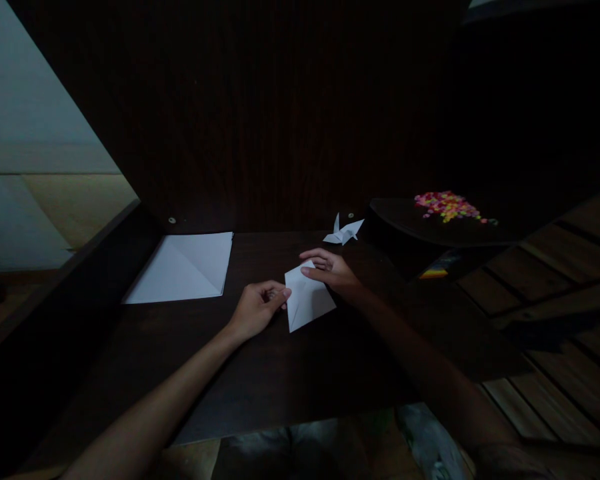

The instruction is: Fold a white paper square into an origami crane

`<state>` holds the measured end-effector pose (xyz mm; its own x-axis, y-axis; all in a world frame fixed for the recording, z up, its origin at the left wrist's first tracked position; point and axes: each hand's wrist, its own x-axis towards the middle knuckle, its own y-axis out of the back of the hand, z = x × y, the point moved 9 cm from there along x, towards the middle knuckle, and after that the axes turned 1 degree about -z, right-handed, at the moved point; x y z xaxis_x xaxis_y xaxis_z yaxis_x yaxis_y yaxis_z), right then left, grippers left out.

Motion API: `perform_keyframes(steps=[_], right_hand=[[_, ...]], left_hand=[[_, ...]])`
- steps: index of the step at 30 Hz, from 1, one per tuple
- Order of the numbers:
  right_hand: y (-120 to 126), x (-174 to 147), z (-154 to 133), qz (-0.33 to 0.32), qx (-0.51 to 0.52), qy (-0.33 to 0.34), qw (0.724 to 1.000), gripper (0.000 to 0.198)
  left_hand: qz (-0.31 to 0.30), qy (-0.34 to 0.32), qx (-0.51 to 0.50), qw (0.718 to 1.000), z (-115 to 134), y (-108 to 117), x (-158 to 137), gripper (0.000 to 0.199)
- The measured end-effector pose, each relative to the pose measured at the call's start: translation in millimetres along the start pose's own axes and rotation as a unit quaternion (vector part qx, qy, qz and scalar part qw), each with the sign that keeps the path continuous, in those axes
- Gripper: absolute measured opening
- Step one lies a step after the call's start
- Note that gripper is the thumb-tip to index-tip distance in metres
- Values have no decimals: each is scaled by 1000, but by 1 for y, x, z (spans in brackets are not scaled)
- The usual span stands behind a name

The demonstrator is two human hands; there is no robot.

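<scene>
A small folded sheet of white paper is held just above or on the dark tabletop, between my two hands. My left hand pinches its left edge, thumb on top and fingers curled beneath. At the upper right edge, my right hand grips it with the thumb over the face and the fingers behind. A slanting crease or flap edge shows near the paper's lower left. Behind my right hand stands a folded white paper crane.
A stack of creased white paper sheets lies at the left of the dark wooden table. Small colourful pieces are heaped on a raised dark shelf at the right. A dark upright panel closes off the back.
</scene>
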<state>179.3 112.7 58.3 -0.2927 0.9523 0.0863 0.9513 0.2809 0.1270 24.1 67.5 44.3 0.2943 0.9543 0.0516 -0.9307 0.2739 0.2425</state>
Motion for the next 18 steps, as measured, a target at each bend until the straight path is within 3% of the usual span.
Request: perform_keyframes(steps=[6, 9, 18], right_hand=[[-8, -6, 16, -44, 51, -80, 994, 39], [-12, -8, 18, -48, 82, -90, 991, 43], [-12, -3, 30, -35, 72, -82, 993, 49]], left_hand=[[53, 16, -29, 998, -9, 10, 2, 38], [62, 25, -35, 997, -14, 9, 2, 38], [7, 40, -17, 999, -23, -1, 6, 35]])
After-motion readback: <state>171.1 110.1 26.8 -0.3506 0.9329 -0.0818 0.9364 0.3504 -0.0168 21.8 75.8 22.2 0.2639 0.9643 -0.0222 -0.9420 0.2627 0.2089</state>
